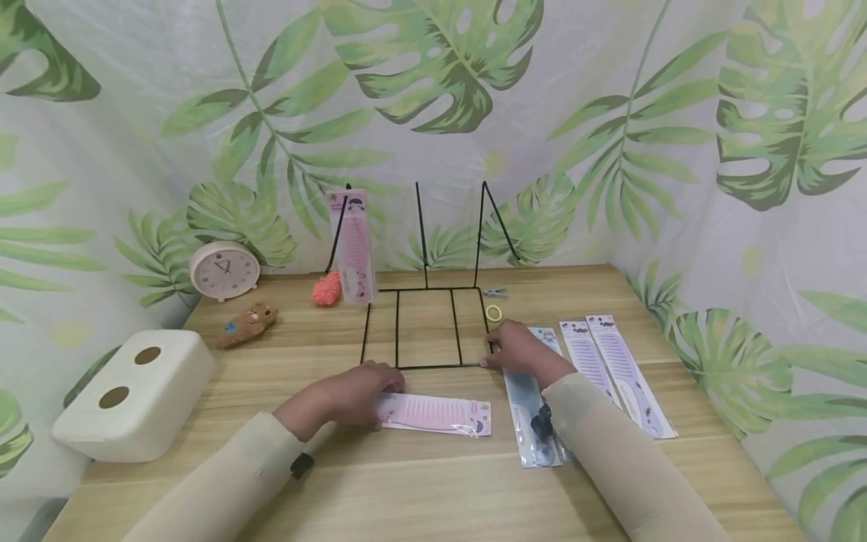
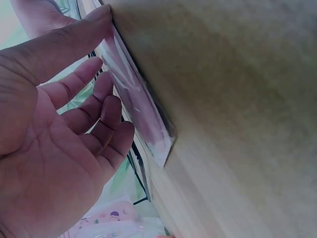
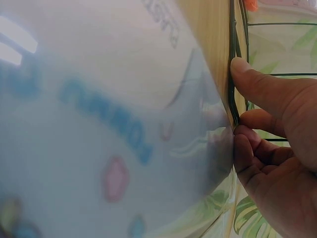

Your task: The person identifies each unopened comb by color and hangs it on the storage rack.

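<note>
My left hand (image 1: 359, 391) lies over the left end of a pink packaged comb (image 1: 436, 414), flat on the table. In the left wrist view, the thumb meets one edge of that comb's package (image 2: 143, 114) and the bent fingertips come down along the other. With thumb and fingers, my right hand (image 1: 518, 348) holds the right front corner of a black wire rack (image 1: 427, 367). Another pink packaged comb (image 1: 354, 248) stands upright at the rack's back left. Below the right wrist lies a blue package (image 1: 524, 418), partly hidden by the arm.
Two white-and-purple packaged combs (image 1: 626, 369) lie at the right. A yellow ring (image 1: 494, 313) and a grey clip (image 1: 495, 292) sit beside the rack. Leftward are an orange yarn ball (image 1: 327, 289), a clock (image 1: 225, 271), a brown plush toy (image 1: 249, 325) and a white box (image 1: 145, 395).
</note>
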Available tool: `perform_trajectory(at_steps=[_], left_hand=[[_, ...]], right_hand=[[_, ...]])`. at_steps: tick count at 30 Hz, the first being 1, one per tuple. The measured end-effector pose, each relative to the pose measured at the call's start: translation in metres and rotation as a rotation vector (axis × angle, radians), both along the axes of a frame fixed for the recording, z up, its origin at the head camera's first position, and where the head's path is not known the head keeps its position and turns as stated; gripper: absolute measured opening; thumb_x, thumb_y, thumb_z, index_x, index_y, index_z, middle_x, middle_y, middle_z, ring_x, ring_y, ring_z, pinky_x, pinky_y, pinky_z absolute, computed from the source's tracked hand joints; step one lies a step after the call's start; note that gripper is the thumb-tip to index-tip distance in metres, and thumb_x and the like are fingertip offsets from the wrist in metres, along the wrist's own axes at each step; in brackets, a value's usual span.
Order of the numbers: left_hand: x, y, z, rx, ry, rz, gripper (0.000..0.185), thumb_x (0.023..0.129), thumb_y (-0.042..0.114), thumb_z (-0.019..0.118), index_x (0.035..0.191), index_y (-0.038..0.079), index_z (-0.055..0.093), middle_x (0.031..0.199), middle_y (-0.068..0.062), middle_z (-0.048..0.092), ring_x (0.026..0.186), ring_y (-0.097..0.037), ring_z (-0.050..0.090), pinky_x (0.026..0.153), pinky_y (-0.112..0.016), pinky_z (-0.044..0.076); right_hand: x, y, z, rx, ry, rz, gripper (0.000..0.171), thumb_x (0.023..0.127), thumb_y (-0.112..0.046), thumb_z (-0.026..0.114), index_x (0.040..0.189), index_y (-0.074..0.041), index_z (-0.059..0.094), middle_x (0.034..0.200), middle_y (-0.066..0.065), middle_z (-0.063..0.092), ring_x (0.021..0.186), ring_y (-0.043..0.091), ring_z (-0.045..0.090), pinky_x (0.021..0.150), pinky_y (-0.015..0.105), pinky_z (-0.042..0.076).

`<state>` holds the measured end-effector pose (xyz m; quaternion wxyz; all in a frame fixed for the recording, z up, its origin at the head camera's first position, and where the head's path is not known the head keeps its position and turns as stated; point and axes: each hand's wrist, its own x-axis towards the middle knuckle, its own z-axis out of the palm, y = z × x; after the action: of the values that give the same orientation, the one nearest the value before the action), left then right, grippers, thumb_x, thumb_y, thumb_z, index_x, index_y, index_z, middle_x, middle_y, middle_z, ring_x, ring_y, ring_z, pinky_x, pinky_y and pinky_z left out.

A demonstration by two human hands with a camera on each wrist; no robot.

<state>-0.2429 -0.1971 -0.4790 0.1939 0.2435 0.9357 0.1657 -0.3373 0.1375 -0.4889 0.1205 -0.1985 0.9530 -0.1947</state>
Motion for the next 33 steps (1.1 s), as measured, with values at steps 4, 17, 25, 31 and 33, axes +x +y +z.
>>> perform_trajectory(at_steps=[4, 17, 25, 31, 33], left_hand=[[0.002, 0.000, 0.000, 0.001, -0.016, 0.007, 0.064, 0.081, 0.004, 0.094, 0.136, 0.020, 0.068, 0.125, 0.005, 0.065, 0.114, -0.016, 0.056, 0.105, -0.044, 0.054], [0.004, -0.006, 0.000, 0.096, -0.011, 0.011, 0.044, 0.097, 0.004, 0.078, 0.134, 0.023, 0.063, 0.123, -0.001, 0.065, 0.105, -0.018, 0.059, 0.099, -0.044, 0.057], [0.007, -0.016, 0.015, 0.218, -0.004, -0.056, 0.047, 0.105, -0.002, 0.059, 0.141, 0.028, 0.061, 0.126, -0.009, 0.073, 0.112, -0.025, 0.067, 0.101, -0.054, 0.058], [0.008, -0.028, 0.022, 0.355, 0.032, -0.046, 0.041, 0.110, 0.002, 0.057, 0.142, 0.027, 0.056, 0.125, -0.005, 0.073, 0.110, -0.019, 0.068, 0.094, -0.046, 0.059], [0.009, -0.032, 0.025, 0.401, 0.046, -0.030, 0.038, 0.110, 0.002, 0.057, 0.141, 0.024, 0.054, 0.129, -0.007, 0.074, 0.114, -0.022, 0.071, 0.094, -0.048, 0.062]], right_hand=[[0.000, 0.001, -0.001, 0.000, -0.004, 0.007, 0.027, 0.096, -0.029, 0.087, 0.105, -0.005, 0.077, 0.083, 0.003, 0.057, 0.077, 0.019, 0.052, 0.066, 0.033, 0.041], [-0.001, -0.001, 0.001, 0.013, 0.001, 0.003, 0.030, 0.096, -0.029, 0.087, 0.115, -0.007, 0.079, 0.086, 0.003, 0.061, 0.079, 0.020, 0.054, 0.068, 0.033, 0.044], [-0.006, 0.002, -0.005, 0.004, 0.043, 0.058, 0.021, 0.097, -0.025, 0.084, 0.089, -0.011, 0.071, 0.079, 0.001, 0.057, 0.073, 0.018, 0.053, 0.064, 0.033, 0.044], [-0.006, 0.002, -0.005, -0.010, 0.046, 0.054, 0.014, 0.096, -0.022, 0.085, 0.093, -0.011, 0.076, 0.080, 0.001, 0.061, 0.074, 0.018, 0.053, 0.065, 0.032, 0.045], [-0.005, 0.002, -0.004, -0.016, 0.021, 0.035, 0.019, 0.095, -0.027, 0.087, 0.092, -0.012, 0.075, 0.079, 0.001, 0.059, 0.073, 0.018, 0.053, 0.063, 0.032, 0.043]])
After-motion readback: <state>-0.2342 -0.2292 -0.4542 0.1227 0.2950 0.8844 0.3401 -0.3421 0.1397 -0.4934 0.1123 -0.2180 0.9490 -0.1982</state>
